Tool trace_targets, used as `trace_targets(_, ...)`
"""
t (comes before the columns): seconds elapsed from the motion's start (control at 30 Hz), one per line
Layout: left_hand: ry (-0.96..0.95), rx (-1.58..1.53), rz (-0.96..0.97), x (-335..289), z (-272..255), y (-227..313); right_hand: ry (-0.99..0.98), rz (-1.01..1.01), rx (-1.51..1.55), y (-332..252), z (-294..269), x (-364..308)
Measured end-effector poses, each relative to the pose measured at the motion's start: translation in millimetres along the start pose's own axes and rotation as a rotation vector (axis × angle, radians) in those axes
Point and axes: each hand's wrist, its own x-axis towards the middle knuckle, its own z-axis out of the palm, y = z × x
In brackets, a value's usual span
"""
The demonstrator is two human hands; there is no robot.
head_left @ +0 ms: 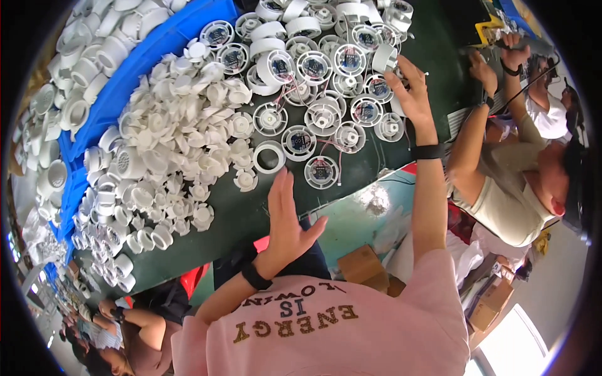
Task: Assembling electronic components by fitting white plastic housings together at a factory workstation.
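Note:
My right hand reaches to the far right of the pile of white round housings, thumb and fingers closed at the side of a white cup-shaped housing tilted on its edge. Around it lie several round fan-like housings with dark circuit boards and thin wires. Nearer to me, my left hand is open, fingers stretched out and thumb apart, with nothing in it. Just beyond its fingertips lies a plain white ring. Beside the ring are a housing with a board and another at the table's near edge.
A large heap of small white plastic parts covers the left of the dark green table. Behind it runs a blue divider, with more white caps beyond. Co-workers sit at right and lower left. A cardboard box stands below.

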Motion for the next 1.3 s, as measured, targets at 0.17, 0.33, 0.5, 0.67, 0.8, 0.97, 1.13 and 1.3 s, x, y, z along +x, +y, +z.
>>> trace_targets(0.17, 0.127, 0.121, 0.163, 35, 18, -21, -0.095, -0.065, -0.033, 13, 2, -16)
trace_targets(0.33, 0.185, 0.216, 0.256, 59, 25, -21, -0.143, -0.257, -0.054, -2, 17, -26)
trace_targets(0.5, 0.165, 0.096, 0.47, 74, 49, -20, -0.083, -0.349, 0.132, -10, 31, -48)
trace_targets(0.67, 0.126, 0.145, 0.492, 59, 61, -9, 0.018, -0.178, -0.005, -4, 21, -79)
trace_targets(0.8, 0.118, 0.147, 0.485, 42, 62, -9, 0.211, -0.196, 0.016, -9, 22, -111)
trace_targets(0.97, 0.117, 0.105, 0.592, 27, 66, -7, 0.376, -0.266, 0.056, -11, 25, -148)
trace_targets(1.13, 0.074, 0.156, 0.697, 16, 79, -7, 0.618, -0.407, 0.168, 8, 38, -183)
trace_targets(1.3, 0.154, 0.217, 0.854, 10, 83, -9, 0.613, -0.413, 0.194, 16, 45, -216)
